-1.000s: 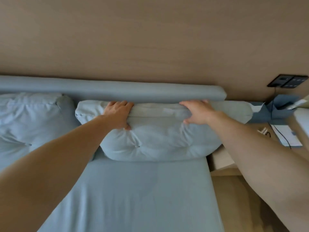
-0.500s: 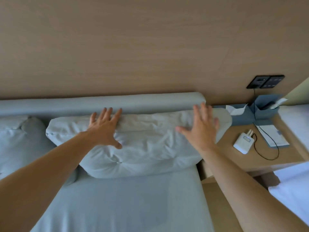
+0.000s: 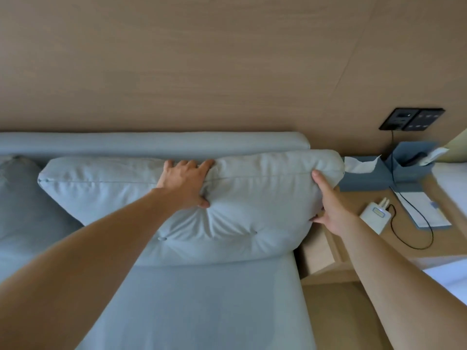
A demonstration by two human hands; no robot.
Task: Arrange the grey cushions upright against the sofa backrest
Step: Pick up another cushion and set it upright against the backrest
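Here the step in hand is the settling of the large pale grey-blue fabric cushion with button tufts (image 3: pixel 227 210), which stands on its long edge on the grey-blue upholstered sofa seat (image 3: pixel 202 299) and leans back against the rounded grey-blue sofa backrest (image 3: pixel 151 144). The left hand (image 3: pixel 185 184) is closed over the cushion's top edge near its middle, fingers hooked behind the seam and thumb pressed into the front, pinching a fold of fabric. The right hand (image 3: pixel 328 210) lies open and flat against the cushion's right end, fingers straight, pushing rather than gripping. That end overhangs the sofa a little and sits just beside a blue tissue box (image 3: pixel 364 180) on the light wooden bedside worktop (image 3: pixel 449 238).

A second, darker grey cushion (image 3: pixel 22 198) stands at the left, touching the first; only part of it is in frame, so I cannot say whether it is fully upright.

The next move, I judge, calls for nudging the cushion leftward with the right palm until its end clears the tissue box, while the left hand keeps the top pressed back so it does not slump forward. After that, the top edge may want a smoothing pat.
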